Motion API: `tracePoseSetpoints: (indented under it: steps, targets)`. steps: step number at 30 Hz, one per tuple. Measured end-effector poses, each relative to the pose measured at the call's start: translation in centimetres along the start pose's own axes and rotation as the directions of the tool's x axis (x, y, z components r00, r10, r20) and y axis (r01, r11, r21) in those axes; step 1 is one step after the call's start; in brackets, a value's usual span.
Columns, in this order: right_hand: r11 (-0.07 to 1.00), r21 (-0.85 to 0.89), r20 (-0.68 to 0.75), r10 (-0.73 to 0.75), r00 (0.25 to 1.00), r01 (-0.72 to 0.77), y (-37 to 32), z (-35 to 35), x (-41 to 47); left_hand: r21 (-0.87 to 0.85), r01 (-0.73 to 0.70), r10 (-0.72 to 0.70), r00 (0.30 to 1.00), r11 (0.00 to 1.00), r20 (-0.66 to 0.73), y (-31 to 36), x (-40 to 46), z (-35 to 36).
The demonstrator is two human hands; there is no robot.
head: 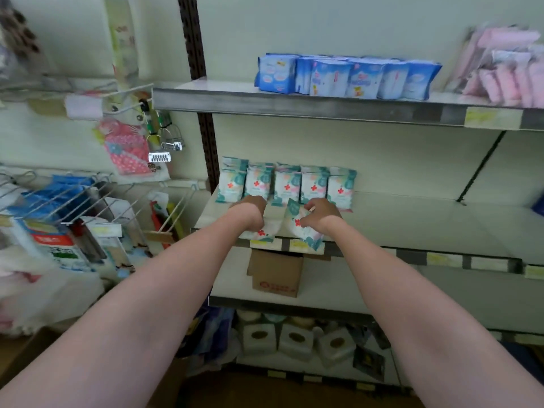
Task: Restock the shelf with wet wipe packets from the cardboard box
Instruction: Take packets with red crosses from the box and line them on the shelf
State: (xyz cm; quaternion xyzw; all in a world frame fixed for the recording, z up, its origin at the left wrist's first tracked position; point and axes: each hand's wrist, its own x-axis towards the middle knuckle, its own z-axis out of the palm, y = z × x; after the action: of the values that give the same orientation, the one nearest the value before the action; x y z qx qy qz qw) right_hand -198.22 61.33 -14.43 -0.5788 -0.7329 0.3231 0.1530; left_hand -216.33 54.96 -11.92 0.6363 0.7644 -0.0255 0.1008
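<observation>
A row of white-and-teal wet wipe packets [287, 184] with red crosses stands upright at the back left of the middle shelf [412, 225]. My left hand [250, 212] grips one packet [265, 231] at the shelf's front edge. My right hand [319, 216] grips another packet [300, 228], tilted, right beside it. Both hands are just in front of the row. The brown cardboard box [275, 273] sits on the shelf below, directly under my hands; its inside is hidden.
Blue packets [347, 76] and pink packs [506, 72] fill the top shelf. Wire hooks with hanging goods [88, 201] stick out on the left. White boxed items [294, 341] sit on the bottom shelf. The middle shelf is bare to the right of the row.
</observation>
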Motion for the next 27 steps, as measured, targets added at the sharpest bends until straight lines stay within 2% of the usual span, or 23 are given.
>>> tracePoseSetpoints:
  steps: [3,9,15,21,27]
  targets:
    - [0.997,0.063,0.003,-0.054,0.999,0.054,-1.0,1.1,1.4,-0.028,0.036,-0.037,0.999,0.999,-0.029,-1.5,0.7,0.2]
    - [0.978,0.195,-0.119,-0.056,0.991,0.079,-2.8,3.5,4.5,-0.117,0.075,-0.087,0.991,0.99,-0.099,-5.1,3.2,0.2]
    - [0.967,0.252,-0.155,0.085,0.984,-0.043,-3.7,5.2,8.4,-0.381,0.054,-0.132,0.974,0.923,-0.183,-7.8,7.9,0.7]
    - [0.968,0.229,-0.189,0.15,0.97,-0.105,-3.5,6.6,11.7,-0.559,0.064,-0.17,0.975,0.827,-0.14,-9.2,14.2,2.0]
    - [0.96,0.222,-0.219,0.218,0.951,-0.169,-2.5,7.5,13.8,-0.61,0.07,-0.165,0.981,0.79,-0.102,-10.6,18.6,3.5]
